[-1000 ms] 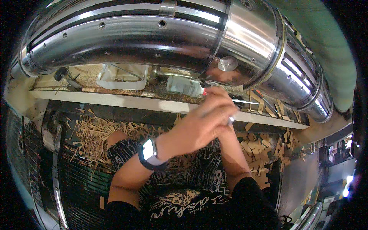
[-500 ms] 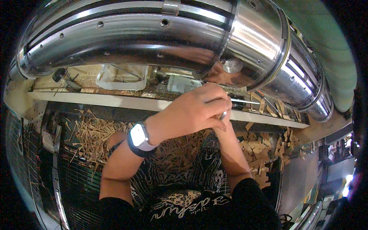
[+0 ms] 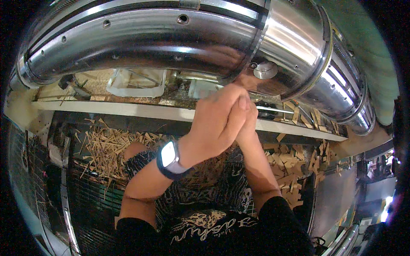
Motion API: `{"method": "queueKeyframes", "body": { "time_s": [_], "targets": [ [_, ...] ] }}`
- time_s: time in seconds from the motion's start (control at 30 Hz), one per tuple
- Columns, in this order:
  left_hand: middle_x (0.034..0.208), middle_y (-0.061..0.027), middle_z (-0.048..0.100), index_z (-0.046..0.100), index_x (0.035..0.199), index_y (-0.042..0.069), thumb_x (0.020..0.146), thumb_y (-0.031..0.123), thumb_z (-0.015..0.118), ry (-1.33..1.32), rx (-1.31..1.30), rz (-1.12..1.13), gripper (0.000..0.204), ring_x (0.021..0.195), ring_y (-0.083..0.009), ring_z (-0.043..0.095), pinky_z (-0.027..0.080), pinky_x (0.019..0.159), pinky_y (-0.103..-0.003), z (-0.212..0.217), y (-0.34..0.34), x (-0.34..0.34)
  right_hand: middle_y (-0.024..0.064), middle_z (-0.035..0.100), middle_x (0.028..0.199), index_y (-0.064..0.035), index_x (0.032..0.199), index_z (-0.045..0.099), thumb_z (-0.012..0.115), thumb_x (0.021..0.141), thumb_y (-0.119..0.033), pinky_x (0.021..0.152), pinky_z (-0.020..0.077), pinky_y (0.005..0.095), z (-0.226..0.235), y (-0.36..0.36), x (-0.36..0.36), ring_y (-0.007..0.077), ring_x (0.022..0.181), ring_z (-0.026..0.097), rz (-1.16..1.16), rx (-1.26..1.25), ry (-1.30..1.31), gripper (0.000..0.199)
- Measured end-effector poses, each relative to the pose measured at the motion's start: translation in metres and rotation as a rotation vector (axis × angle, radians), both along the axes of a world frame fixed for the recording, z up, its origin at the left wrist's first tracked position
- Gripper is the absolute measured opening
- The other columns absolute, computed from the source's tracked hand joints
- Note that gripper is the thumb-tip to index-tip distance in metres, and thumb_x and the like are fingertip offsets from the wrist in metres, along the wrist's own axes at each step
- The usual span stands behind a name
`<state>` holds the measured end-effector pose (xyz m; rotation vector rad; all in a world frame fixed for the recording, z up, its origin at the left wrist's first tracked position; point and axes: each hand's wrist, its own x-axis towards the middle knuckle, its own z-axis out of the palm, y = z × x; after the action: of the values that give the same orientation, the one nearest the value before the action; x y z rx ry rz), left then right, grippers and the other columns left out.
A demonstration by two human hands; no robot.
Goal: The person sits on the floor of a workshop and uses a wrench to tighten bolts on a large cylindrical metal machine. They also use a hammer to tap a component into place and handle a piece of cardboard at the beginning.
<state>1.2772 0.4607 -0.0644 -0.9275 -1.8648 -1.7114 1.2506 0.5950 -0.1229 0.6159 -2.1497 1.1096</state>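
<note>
I am resting the left hand (image 3: 217, 121) over the right hand (image 3: 248, 123), the two touching, in front of the large steel cylinder (image 3: 145, 39) and over the near edge of the tabletop (image 3: 124, 109). The left fingers are folding around the right hand and the two are pressing together, but the fingertips are mostly hiding from me, so I cannot tell whether they are pinching anything between the palms. A pale container (image 3: 202, 88) is lying just beyond the left hand on the tabletop, its right end hiding behind the knuckles; a slim metal rod (image 3: 277, 109) is lying just to the right of the hands, and a translucent tub (image 3: 114, 91) is sitting farther left. To do this well, in my judgement, I should be spreading the pressure evenly across both palms, leaving the wrists loose and the elbows low, and minding the knuckles, since the underside of the cylinder, with its round metal disc (image 3: 265, 70), is hanging near on the far side. I should also be watching the container and the rod, because a wide elbow or a stray finger could be knocking either one out of place.
</note>
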Motion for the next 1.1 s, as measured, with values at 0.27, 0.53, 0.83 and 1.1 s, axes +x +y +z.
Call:
{"method": "queueKeyframes", "body": {
  "time_s": [0.27, 0.53, 0.83, 1.1],
  "targets": [
    [0.095, -0.0109, 0.057, 0.057, 0.096, 0.003, 0.087, 0.012, 0.054, 0.075, -0.16, -0.245, 0.014, 0.082, -0.025, 0.055, 0.044, 0.075, -0.032, -0.001, -0.015, 0.002, 0.011, 0.061, 0.104, -0.0049, 0.101, 0.059, 0.062, 0.064, -0.008, 0.076, 0.0496, 0.0393, 0.007, 0.004, 0.005, 0.0314, 0.091, 0.06, 0.069, 0.086, 0.067, 0.037],
    [0.078, -0.011, 0.055, 0.056, 0.08, 0.001, 0.08, 0.01, 0.06, 0.202, -0.145, 0.256, 0.01, 0.068, -0.0181, 0.053, 0.043, 0.06, -0.027, -0.004, 0.012, 0.004, 0.0165, 0.06, 0.094, -0.0031, 0.107, 0.054, 0.06, 0.07, -0.005, 0.073, 0.0501, 0.0414, 0.016, 0.004, 0.005, 0.0359, 0.088, 0.06, 0.122, 0.112, 0.06, 0.037],
    [0.085, -0.0075, 0.054, 0.055, 0.084, 0.001, 0.092, 0.019, 0.036, -0.048, 0.105, 0.12, 0.028, 0.066, -0.0141, 0.044, 0.034, 0.053, -0.025, -0.01, 0.028, -0.001, 0.0127, 0.056, 0.096, -0.0061, 0.107, 0.053, 0.065, 0.066, -0.006, 0.074, 0.0488, 0.0399, 0.013, 0.014, -0.007, 0.0327, 0.09, 0.058, 0.141, 0.121, 0.078, 0.042],
    [0.092, -0.0101, 0.053, 0.056, 0.087, 0.003, 0.088, 0.014, 0.045, -0.019, -0.113, 0.274, 0.016, 0.073, -0.0187, 0.051, 0.045, 0.064, -0.029, -0.015, 0.001, 0.015, 0.0107, 0.058, 0.099, -0.0049, 0.109, 0.056, 0.061, 0.066, -0.002, 0.08, 0.0486, 0.04, 0.01, -0.009, -0.014, 0.0313, 0.094, 0.058, 0.218, 0.218, 0.145, 0.044]
  ]
}}
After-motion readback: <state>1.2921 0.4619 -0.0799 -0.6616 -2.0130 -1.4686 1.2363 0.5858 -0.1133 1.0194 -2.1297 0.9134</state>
